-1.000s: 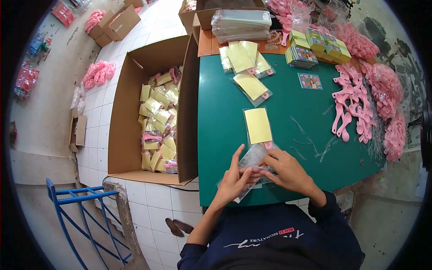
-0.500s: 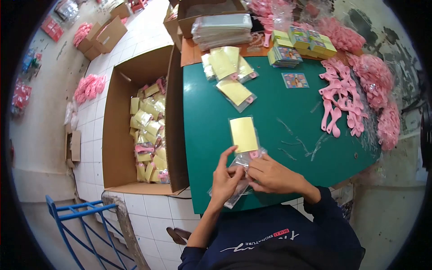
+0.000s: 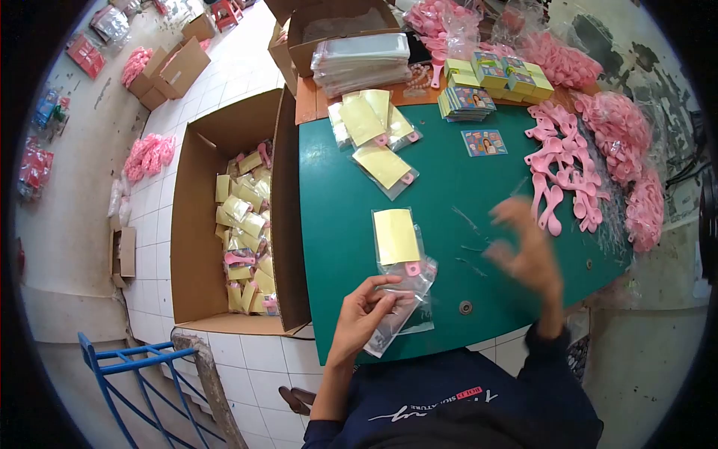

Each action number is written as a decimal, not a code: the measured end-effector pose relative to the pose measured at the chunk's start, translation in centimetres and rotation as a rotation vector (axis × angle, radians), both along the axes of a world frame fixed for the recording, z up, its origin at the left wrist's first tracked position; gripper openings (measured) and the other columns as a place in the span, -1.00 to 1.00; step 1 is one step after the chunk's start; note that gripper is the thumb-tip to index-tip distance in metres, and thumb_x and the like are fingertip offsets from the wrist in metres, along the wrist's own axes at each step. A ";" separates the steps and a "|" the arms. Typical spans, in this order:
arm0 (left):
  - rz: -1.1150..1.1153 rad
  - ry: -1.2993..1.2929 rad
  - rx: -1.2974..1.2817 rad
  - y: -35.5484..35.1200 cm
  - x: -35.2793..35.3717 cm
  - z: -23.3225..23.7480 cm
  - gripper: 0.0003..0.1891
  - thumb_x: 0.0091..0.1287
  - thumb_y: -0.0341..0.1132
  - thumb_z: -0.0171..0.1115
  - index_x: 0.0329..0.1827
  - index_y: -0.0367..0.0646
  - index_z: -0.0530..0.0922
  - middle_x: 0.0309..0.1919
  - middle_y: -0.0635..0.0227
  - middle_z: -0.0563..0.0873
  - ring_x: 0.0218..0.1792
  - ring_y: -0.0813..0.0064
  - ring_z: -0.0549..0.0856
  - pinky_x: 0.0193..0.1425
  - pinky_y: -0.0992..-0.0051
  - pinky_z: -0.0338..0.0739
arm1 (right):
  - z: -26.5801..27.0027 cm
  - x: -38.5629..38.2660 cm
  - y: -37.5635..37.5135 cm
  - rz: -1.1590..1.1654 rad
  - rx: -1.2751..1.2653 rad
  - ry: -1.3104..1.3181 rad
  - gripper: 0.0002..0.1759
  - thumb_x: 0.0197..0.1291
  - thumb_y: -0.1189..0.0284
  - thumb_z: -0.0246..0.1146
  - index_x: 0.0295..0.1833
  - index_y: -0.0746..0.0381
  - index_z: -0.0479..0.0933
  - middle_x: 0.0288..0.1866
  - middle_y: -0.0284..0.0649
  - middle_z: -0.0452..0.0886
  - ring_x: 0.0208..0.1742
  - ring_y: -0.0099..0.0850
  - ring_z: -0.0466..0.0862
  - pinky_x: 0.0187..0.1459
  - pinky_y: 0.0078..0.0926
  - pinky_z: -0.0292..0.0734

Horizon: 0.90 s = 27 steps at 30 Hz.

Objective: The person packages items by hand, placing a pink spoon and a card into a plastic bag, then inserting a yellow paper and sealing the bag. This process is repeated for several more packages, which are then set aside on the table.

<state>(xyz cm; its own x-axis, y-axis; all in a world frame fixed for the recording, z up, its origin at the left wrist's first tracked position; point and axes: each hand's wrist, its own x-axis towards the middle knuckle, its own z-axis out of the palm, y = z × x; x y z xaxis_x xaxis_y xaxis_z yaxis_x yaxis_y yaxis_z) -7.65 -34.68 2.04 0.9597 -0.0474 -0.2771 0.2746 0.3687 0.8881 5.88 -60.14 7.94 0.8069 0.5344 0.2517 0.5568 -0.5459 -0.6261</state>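
My left hand (image 3: 364,314) pinches a clear plastic bag (image 3: 398,313) over the front of the green table. Just beyond it, a packet with a yellow card (image 3: 397,236) lies flat, a bit of pink plastic showing at its lower edge. My right hand (image 3: 526,247) is blurred by motion and raised over the table, its fingers apart with nothing seen between them. It is nearest to the loose pink spoons (image 3: 553,206) at the right. More yellow-card packets (image 3: 382,165) lie farther back. A single printed card (image 3: 484,143) rests right of them.
A large cardboard box (image 3: 288,224) holding many packets stands left of the green table (image 3: 336,224). Card stacks (image 3: 465,102), a pile of clear bags (image 3: 360,61) and bagged pink spoons (image 3: 613,127) line the back. A blue metal frame (image 3: 134,358) stands at lower left.
My right hand has left the plastic bag and moved right toward the pink spoons, opening. My left hand still holds the bag. The view has shifted slightly.
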 end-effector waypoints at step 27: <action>0.154 0.032 0.617 -0.9 -1.3 -1.1 -0.86 0.22 -0.46 0.31 -0.25 -0.32 0.53 -0.40 0.33 0.66 -0.36 0.67 0.64 -0.32 0.64 0.57 | -7.5 -7.4 7.7 -0.166 0.646 0.953 -0.89 0.21 0.60 0.21 -0.21 0.39 0.42 -0.38 -0.23 0.58 -0.36 -0.55 0.64 -0.30 -0.62 0.60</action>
<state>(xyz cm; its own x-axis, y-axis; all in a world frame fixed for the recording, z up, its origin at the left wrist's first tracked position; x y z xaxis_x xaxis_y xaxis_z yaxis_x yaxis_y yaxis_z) -8.94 -35.63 0.97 0.9336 0.2679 -0.2380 0.2891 -0.1707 0.9420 -1.55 -52.46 0.46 0.8642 0.3979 -0.3078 -0.3377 0.0053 -0.9412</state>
